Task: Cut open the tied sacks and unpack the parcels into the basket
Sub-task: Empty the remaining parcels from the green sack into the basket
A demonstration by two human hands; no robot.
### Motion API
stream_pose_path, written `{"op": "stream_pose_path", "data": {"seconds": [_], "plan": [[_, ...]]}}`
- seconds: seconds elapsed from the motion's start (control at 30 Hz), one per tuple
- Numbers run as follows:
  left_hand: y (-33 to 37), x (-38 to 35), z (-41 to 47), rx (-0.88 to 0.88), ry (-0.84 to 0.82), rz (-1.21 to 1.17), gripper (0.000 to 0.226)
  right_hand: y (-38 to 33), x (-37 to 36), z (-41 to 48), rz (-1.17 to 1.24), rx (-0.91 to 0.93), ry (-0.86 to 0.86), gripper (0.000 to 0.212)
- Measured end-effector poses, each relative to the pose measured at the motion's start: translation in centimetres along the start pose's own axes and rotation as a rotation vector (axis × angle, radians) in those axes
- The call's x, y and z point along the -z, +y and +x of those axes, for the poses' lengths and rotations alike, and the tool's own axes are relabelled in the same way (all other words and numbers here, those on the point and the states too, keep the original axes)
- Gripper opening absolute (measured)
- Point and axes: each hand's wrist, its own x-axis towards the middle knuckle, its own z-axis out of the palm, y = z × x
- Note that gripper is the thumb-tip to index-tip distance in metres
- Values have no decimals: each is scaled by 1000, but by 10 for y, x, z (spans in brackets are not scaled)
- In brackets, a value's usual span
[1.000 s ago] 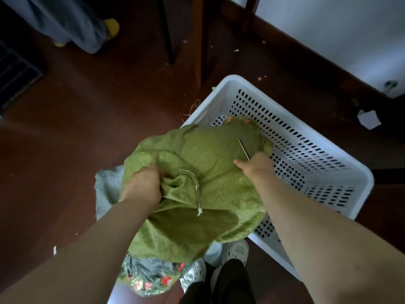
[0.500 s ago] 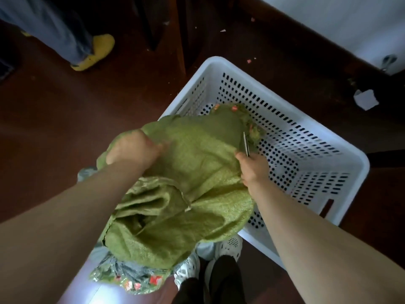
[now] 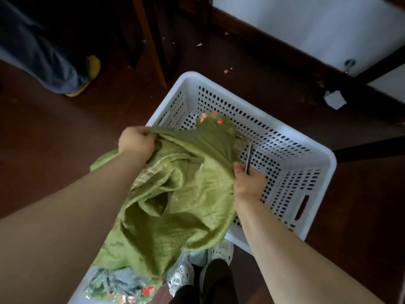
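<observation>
1. The left hand (image 3: 137, 142), left of centre, is fisted on a bunched fold at the upper edge of the green sack (image 3: 175, 205), with its knuckles toward us.
2. The right hand (image 3: 248, 183), right of centre, is curled round a thin metal blade (image 3: 248, 157) that stands up out of the fist. The same hand is against the sack's right edge. We cannot tell whether the tool is a knife or closed scissors, since its handle is hidden in the palm.
3. The hands are well apart, with the sack stretched and crumpled between them. It hangs over the near left corner of the white basket (image 3: 291, 187), and its far end lies inside.
4. At that far end a parcel (image 3: 210, 118) with orange-red marks peeps out. It is blurred, and most of it is hidden.
5. Below the sack, at the bottom left, lie more clear-wrapped packets (image 3: 122, 290) printed green and red. The frame edge cuts them off.
6. White perforated shoes (image 3: 220, 251) show beneath the sack, partly covered.
7. The basket stands on a dark reddish-brown floor (image 3: 54, 139) strewn with small scraps.
8. At the upper left there is another person's trouser leg (image 3: 43, 58) and a yellow shoe (image 3: 93, 66).
9. Dark wooden legs (image 3: 153, 40) rise at the top centre.
10. A white wall (image 3: 306, 25) fills the upper right, and a paper scrap (image 3: 334, 99) lies near it.
</observation>
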Motion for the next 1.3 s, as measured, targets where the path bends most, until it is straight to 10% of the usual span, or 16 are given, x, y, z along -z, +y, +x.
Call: {"op": "stream_pose_path", "data": {"seconds": [0.2,0.9,1.07,1.3], "plan": [[98,14,-35,-38,-140,-465,16,-25,25,-69,570,-129,1,26],[103,61,-78,81,-140,-703,8,-26,-7,-94,600,-565,-33,15],[66,67,-79,65,-216,-574,20,-25,0,-54,294,-216,122,38],[18,48,-82,-128,-443,-223,22,-90,-26,-23,-303,207,-137,67]]}}
